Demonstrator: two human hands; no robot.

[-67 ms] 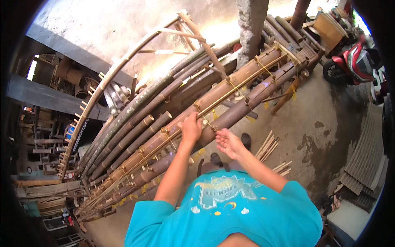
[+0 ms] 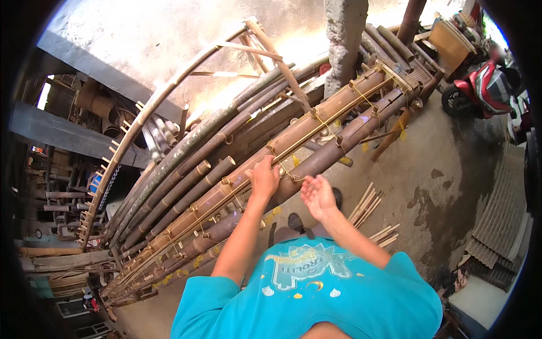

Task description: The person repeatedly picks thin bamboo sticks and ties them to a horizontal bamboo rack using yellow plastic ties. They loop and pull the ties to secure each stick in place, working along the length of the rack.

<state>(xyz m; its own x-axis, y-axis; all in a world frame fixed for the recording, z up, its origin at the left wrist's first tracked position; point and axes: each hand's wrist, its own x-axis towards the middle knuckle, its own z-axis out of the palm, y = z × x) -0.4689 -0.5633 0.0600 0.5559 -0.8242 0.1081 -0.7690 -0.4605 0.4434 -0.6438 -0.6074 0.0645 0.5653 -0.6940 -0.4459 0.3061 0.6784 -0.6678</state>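
Note:
A long frame runs diagonally from the lower left to the upper right. It has a thick brown bamboo pole (image 2: 289, 135) on its far side and a darker bamboo pole (image 2: 316, 163) on its near side. Thin bamboo strips (image 2: 339, 121) lie lengthwise between them, with thin yellowish cords (image 2: 286, 169) crossing over to pegs. My left hand (image 2: 263, 179) rests at the far pole's near edge, fingers closed round the strips there. Beside the near pole, close to a cord's end, my right hand (image 2: 319, 198) is raised with fingers loosely curled and apart, nothing visible in it.
Several bamboo poles (image 2: 192, 172) lie behind the frame, near a curved pegged rail (image 2: 148, 107). A concrete post (image 2: 342, 48) stands beyond. Cut bamboo sticks (image 2: 367, 203) lie on the floor to the right. A red motorbike (image 2: 483, 87) and corrugated sheets (image 2: 497, 209) are farther right.
My right hand has drawn slightly to the right, away from the cord's end on the near pole. My left hand stays almost in place on the strips.

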